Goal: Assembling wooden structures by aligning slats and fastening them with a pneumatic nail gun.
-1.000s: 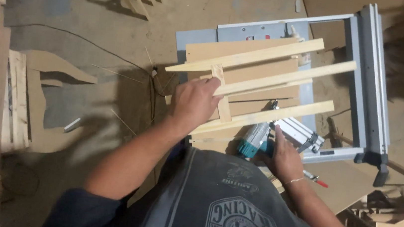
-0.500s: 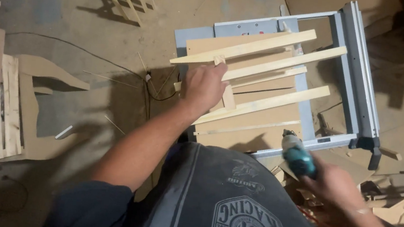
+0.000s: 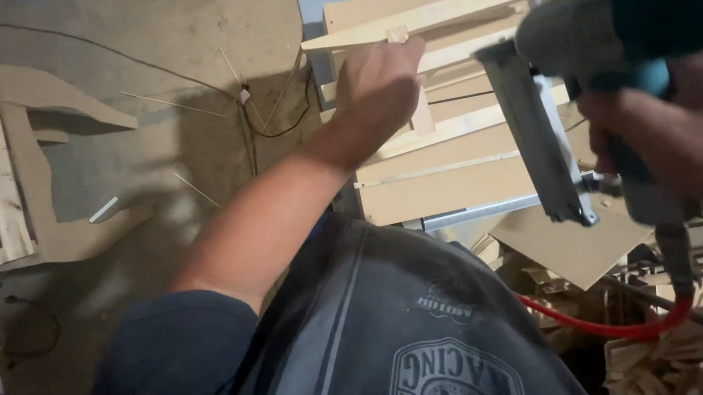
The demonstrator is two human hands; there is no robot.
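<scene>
My left hand [image 3: 378, 83] grips a small upright piece of a frame of pale wooden slats [image 3: 455, 121], which lies on a grey metal work table [image 3: 323, 7]. My right hand [image 3: 702, 130] holds a teal and grey pneumatic nail gun [image 3: 573, 81] raised close to the camera, above the right side of the slats. Its long grey magazine points down and to the right. A red air hose [image 3: 608, 325] runs from the tool's base down past my dark shirt.
A pile of wood offcuts [image 3: 683, 354] lies at the lower right. Flat board cut-outs [image 3: 43, 148] rest on the concrete floor at left beside a pale bench edge. A black cable [image 3: 123, 56] and thin sticks cross the floor. A brown board [image 3: 573, 243] leans under the table.
My right hand has lifted the nail gun from the table's near edge up toward the camera. The view has tilted down and closer; my left hand stays on the slats.
</scene>
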